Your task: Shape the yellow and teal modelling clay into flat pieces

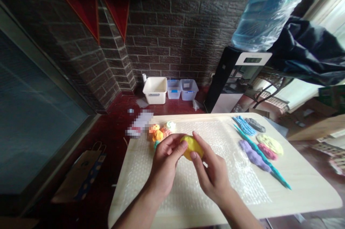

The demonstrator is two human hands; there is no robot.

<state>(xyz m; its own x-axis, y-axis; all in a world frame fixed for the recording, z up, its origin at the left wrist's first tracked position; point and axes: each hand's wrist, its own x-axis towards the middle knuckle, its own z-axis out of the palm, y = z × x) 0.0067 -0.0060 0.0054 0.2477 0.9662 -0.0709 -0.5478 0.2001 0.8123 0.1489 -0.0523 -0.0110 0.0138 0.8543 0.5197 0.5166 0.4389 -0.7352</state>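
To the left of the fingers and a bit past them, a little bunch of orange, green and pale lumps (157,135) sits near the far side of the desk (304,189). Maybe they are bunched there to leave room for the hands.

Next comes the left hand (165,162). Its fingers hold the left side of a yellow lump (192,146), with the thumb on top. The yellow lump is up in the air, right between both hands' fingers. It looks soft and a bit squashed, so two hands probably hold it better than one. Under the fingers lies bubble wrap (190,195), maybe to save the wood from sticky bits.

The right hand (215,171) has its fingers around the other side, thumb near and pointer finger far.

To the right of the fingers, a long teal strip (275,172) slants across the desk. A purple piece (253,155) is on its near side. A blue piece (244,125), a grey piece (255,125), a pale yellow piece (270,143) and a pink piece (268,152) are on its far side. Perhaps they lie apart from the bunch so the colours don't mix.
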